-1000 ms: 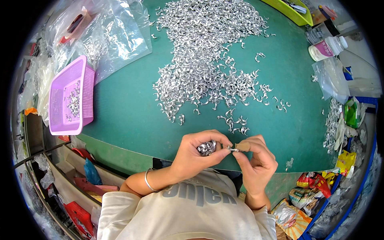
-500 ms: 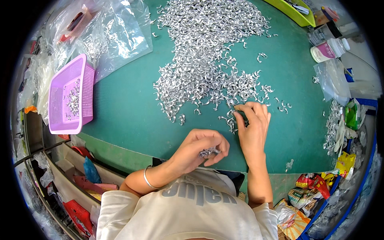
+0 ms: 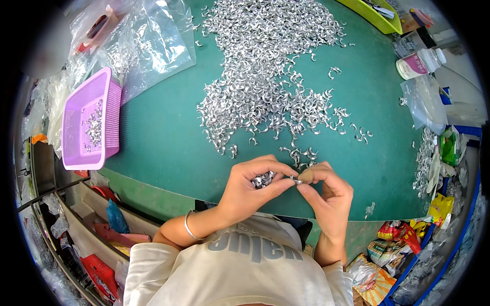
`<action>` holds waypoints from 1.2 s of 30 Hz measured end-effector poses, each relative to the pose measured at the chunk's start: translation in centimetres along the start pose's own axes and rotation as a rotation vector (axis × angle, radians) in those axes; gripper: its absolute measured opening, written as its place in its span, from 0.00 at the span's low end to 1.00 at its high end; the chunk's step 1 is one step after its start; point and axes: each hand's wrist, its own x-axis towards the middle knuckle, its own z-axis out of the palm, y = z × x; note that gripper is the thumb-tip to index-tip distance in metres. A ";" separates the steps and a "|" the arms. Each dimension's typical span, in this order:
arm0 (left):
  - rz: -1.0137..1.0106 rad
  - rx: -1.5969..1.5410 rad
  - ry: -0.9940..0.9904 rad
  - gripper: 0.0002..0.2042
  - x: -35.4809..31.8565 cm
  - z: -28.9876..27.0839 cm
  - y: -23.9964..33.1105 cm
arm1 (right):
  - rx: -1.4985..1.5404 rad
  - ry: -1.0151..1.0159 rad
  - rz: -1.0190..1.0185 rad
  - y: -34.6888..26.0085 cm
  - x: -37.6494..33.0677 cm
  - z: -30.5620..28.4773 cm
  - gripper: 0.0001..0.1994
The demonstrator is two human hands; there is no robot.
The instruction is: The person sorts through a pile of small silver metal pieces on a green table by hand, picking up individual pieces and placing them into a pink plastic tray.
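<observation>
- You had two hands in view, nearly meeting over the near edge of one green table.
- Your left hand was curled around one handful of silver pieces, too bunched to count, its thumb and forefinger pinched on one small metal piece.
- Your right hand had its thumb and forefinger closed on that same piece, which sat between both hands' fingertips.
- One large pile of curved pieces, beyond counting, lay ahead of you.
- One purple basket stood to your left, holding more pieces.
</observation>
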 end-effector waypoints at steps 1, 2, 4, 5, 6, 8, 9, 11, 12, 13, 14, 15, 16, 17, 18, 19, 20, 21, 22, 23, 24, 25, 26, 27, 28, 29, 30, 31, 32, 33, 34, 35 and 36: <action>-0.035 -0.025 0.004 0.07 -0.1 0.1 0.2 | -0.002 0.024 -0.041 0.0 -0.2 0.1 0.08; -0.069 -0.050 0.008 0.07 -0.3 0.1 0.4 | -0.003 0.048 -0.081 0.0 -0.3 0.2 0.09; -0.094 -0.058 0.011 0.07 -0.4 0.2 0.6 | -0.033 0.082 -0.139 0.0 -0.4 0.4 0.09; -0.085 -0.043 0.010 0.08 -0.5 0.1 0.6 | -0.049 0.098 -0.166 -0.1 -0.5 0.5 0.09; -0.076 -0.027 0.008 0.08 -0.6 0.1 0.5 | -0.060 0.104 -0.190 -0.1 -0.6 0.7 0.09; -0.060 -0.047 0.016 0.07 -0.6 0.3 0.7 | -0.081 0.117 -0.237 -0.4 -0.7 0.8 0.09; -0.051 -0.058 0.020 0.07 -0.7 0.3 0.8 | -0.082 0.120 -0.245 -0.5 -0.7 0.9 0.09; -0.042 -0.078 0.012 0.07 -0.8 0.4 0.9 | -0.083 0.125 -0.261 -0.5 -0.8 0.9 0.10; -0.038 -0.088 0.007 0.07 -0.8 0.4 0.9 | -0.085 0.125 -0.264 -0.6 -0.8 0.9 0.10; -0.039 -0.090 0.007 0.07 -0.8 0.4 0.9 | -0.088 0.125 -0.268 -0.7 -0.9 0.9 0.10; -0.041 -0.093 0.006 0.07 -0.9 0.4 1.0 | -0.091 0.124 -0.271 -0.8 -0.9 0.9 0.10; -0.043 -0.095 0.005 0.07 -0.9 0.4 1.0 | -0.101 0.121 -0.277 -0.9 -0.9 0.9 0.10; -0.043 -0.105 0.003 0.07 -0.9 0.4 1.1 | -0.111 0.118 -0.284 -1.1 -1.0 0.9 0.10; -0.043 -0.114 0.001 0.07 -0.9 0.4 1.1 | -0.120 0.114 -0.290 -1.1 -1.0 0.9 0.10; -0.043 -0.124 0.000 0.07 -1.0 0.4 1.1 | -0.127 0.116 -0.297 -1.2 -1.0 0.9 0.10; -0.046 -0.124 -0.001 0.07 -1.0 0.4 1.1 | -0.134 0.117 -0.305 -1.3 -1.0 0.9 0.10; -0.050 -0.125 -0.001 0.07 -1.0 0.4 1.1 | -0.140 0.118 -0.313 -1.3 -1.0 1.0 0.10; -0.053 -0.127 -0.002 0.07 -1.0 0.4 1.1 | -0.142 0.122 -0.309 -1.4 -1.0 1.0 0.10; -0.060 -0.130 -0.003 0.07 -1.0 0.3 1.2 | -0.144 0.125 -0.306 -1.4 -1.0 1.1 0.10; -0.066 -0.133 -0.005 0.07 -1.1 0.3 1.2 | -0.145 0.130 -0.304 -1.4 -1.1 1.1 0.10; -0.072 -0.135 -0.007 0.07 -1.1 0.3 1.2 | -0.155 0.131 -0.310 -1.5 -1.1 1.1 0.10; -0.064 -0.136 -0.006 0.07 -1.1 0.4 1.2 | -0.166 0.132 -0.317 -1.6 -1.1 1.1 0.10; -0.056 -0.137 -0.005 0.07 -1.1 0.4 1.2 | -0.176 0.132 -0.322 -1.6 -1.2 1.1 0.10; -0.048 -0.138 -0.003 0.07 -1.1 0.4 1.2 | -0.179 0.133 -0.325 -1.6 -1.2 1.1 0.10; -0.046 -0.139 -0.002 0.07 -1.1 0.4 1.2 | -0.183 0.133 -0.327 -1.5 -1.2 1.1 0.10; -0.045 -0.140 -0.002 0.07 -1.1 0.4 1.2 | -0.187 0.134 -0.329 -1.5 -1.2 1.2 0.10; -0.043 -0.141 -0.003 0.07 -1.1 0.4 1.3 | -0.189 0.133 -0.332 -1.5 -1.2 1.2 0.10; -0.043 -0.141 -0.002 0.07 -1.0 0.4 1.2 | -0.191 0.132 -0.335 -1.6 -1.2 1.1 0.10; -0.043 -0.140 -0.002 0.07 -1.0 0.4 1.2 | -0.193 0.131 -0.337 -1.6 -1.2 1.2 0.10; -0.043 -0.140 -0.001 0.07 -1.0 0.4 1.2 | -0.198 0.129 -0.339 -1.6 -1.3 1.1 0.10; -0.045 -0.140 -0.002 0.07 -1.0 0.4 1.2 | -0.203 0.127 -0.340 -1.6 -1.3 1.1 0.10; -0.047 -0.141 -0.002 0.07 -1.0 0.4 1.2 | -0.208 0.125 -0.342 -1.6 -1.3 1.1 0.10; -0.048 -0.141 -0.003 0.07 -1.0 0.4 1.3 | -0.208 0.124 -0.339 -1.7 -1.3 1.1 0.10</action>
